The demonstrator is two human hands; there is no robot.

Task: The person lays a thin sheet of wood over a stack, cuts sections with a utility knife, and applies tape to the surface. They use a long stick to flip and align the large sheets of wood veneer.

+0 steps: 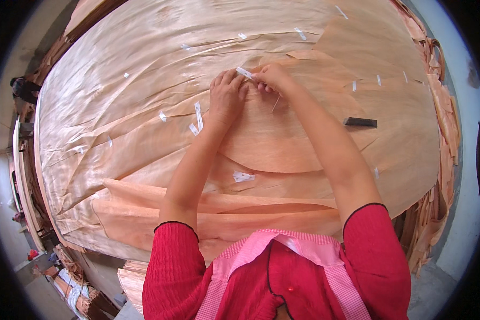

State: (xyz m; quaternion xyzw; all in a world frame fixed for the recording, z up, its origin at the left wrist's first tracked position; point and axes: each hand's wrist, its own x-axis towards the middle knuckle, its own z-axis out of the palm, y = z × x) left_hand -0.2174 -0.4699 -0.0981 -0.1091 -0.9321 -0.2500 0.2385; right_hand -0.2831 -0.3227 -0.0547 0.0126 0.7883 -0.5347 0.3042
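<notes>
Thin wood veneer sheets (282, 144) cover a large work surface in front of me. My left hand (227, 98) lies flat on the veneer, fingers stretched out and pointing away from me. Beside its fingertips, my right hand (274, 80) is closed, with thumb and forefinger pinching one end of a short white tape strip (244, 72). A thin pale sliver (276, 104) sticks out below the right hand; what it belongs to is hidden. The strip lies close to the edge of a veneer piece, where the sheets overlap.
A dark rectangular block (360, 122) lies right of my right forearm. Several white tape pieces, such as one crumpled piece (244, 176), dot the sheets. A folded veneer layer (224, 213) lies nearest me. Veneer scraps (444, 117) hang along the right edge. A person (24, 89) is at far left.
</notes>
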